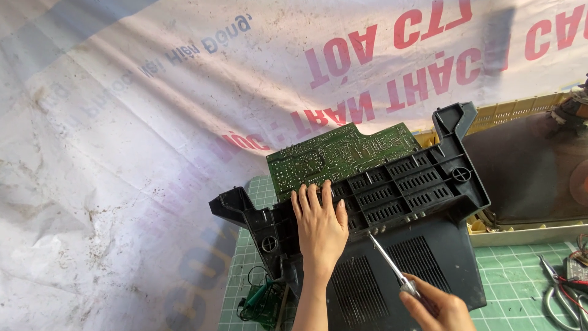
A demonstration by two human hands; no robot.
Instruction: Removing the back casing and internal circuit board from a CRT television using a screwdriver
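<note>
My left hand [320, 225] lay flat, fingers spread, pressing on the dark plastic back cover [392, 239] at the centre of the view, gripping nothing. My right hand [436, 306], at five o'clock, was closed around the handle of a screwdriver [392, 265] whose tip met the cover's ribbed edge. The green circuit board [340, 153] jutted from the cover toward twelve o'clock.

I judged the tip could skid off the plastic toward my left fingers just beside it, or jab the board, if I pushed at that slant. The cover might also rock under uneven pressure.

The screwdriver handle was mostly buried in my palm; whether a screw sat under the tip, I couldn't tell. Scissors [560, 294] at four o'clock were cut off.
</note>
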